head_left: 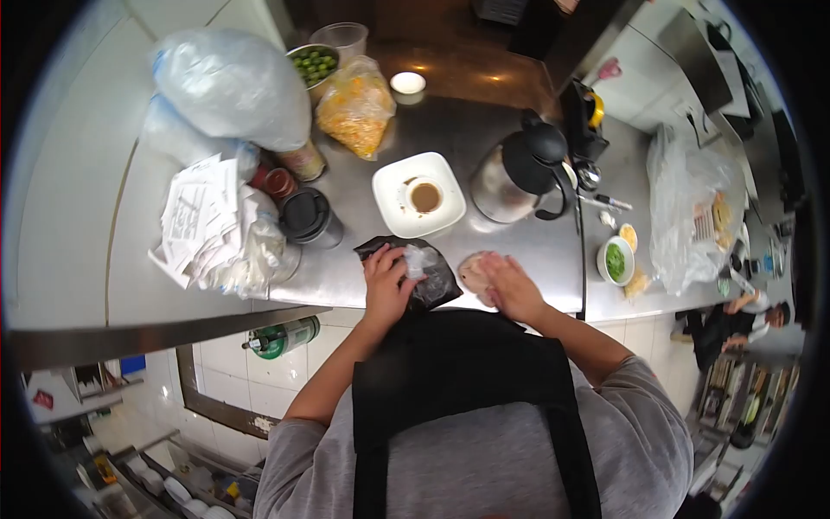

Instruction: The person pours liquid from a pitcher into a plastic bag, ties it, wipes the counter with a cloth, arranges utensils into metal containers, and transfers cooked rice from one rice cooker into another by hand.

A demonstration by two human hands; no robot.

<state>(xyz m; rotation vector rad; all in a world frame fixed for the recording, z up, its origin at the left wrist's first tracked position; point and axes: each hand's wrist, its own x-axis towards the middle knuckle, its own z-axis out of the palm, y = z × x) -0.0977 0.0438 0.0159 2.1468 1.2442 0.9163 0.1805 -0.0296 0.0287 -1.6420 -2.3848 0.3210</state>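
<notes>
Near the counter's front edge, my left hand [388, 281] lies on a black plastic bag [438, 290], its fingers bent at a clear crumpled piece of plastic [421, 260]. My right hand [512, 290] rests with fingers apart against a pale, round item [475, 275] on the steel counter [536, 259]; part of that item is hidden under the fingers. Beyond both hands stands a white square plate [390, 192] bearing a small cup of brown liquid [424, 198]. A steel jug with a black lid [503, 184] stands behind my right hand.
At the left are a dark-lidded cup [308, 216], paper slips [201, 208] and stuffed plastic bags [233, 82]. A bag of orange shreds [355, 112] stands behind. To the right are a bowl of chopped greens [615, 260] and a clear bag [683, 216]. Another person [735, 327] is far right.
</notes>
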